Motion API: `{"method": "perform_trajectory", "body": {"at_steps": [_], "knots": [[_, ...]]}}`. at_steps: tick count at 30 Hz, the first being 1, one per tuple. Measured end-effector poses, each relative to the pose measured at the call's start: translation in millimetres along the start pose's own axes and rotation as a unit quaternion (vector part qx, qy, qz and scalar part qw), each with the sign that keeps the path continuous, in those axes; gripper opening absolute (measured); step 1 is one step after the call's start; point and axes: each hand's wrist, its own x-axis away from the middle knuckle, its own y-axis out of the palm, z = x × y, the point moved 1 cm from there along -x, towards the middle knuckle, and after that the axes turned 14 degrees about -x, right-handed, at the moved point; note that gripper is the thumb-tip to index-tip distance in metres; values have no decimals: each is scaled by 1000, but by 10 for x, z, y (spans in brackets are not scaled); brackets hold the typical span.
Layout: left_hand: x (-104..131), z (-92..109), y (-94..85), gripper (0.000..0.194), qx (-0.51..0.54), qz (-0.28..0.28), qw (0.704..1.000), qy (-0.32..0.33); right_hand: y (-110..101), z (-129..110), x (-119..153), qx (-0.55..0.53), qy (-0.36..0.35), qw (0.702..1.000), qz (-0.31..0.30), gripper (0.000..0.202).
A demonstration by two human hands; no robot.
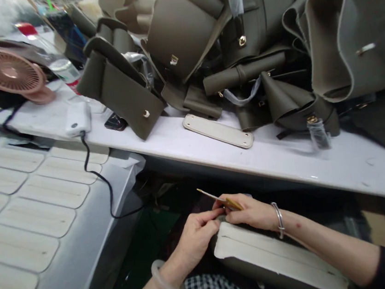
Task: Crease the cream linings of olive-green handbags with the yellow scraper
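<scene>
A dark olive bag (258, 269) with a cream panel (249, 244) on its upper face lies across my lap. My left hand (196, 237) is closed at the bag's near-left end, thumb and forefinger pinching its dark edge. My right hand (250, 211) presses its fingertips on the same end, almost touching the left fingers. Held in the right hand is a thin, slender tool with a yellow handle (234, 203), its narrow tip pointing up and left, away from the bag. The fingers hide exactly what is pinched between them.
Olive bags (182, 29) are heaped along the white table (171, 142) ahead. Near its edge lies a pale strip with metal studs (217, 130). To the left are a pink fan (6, 70), a white power bank (78, 118) with a black cable, and a board of cream panels (29, 209).
</scene>
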Motion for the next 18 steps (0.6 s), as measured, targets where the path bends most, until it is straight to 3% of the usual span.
{"method": "perform_trajectory", "body": {"at_steps": [5, 14, 18], "knots": [[-8, 0, 55, 37, -2, 19, 1000, 6, -36, 32, -7, -10, 6, 1000, -7, 25], [15, -20, 42, 39, -51, 44, 997, 24, -9, -25, -39, 95, -31, 995, -10, 28], [12, -46, 48, 39, 8, 3, 1000, 20, 42, -103, 24, 171, -14, 984, 53, 30]]}}
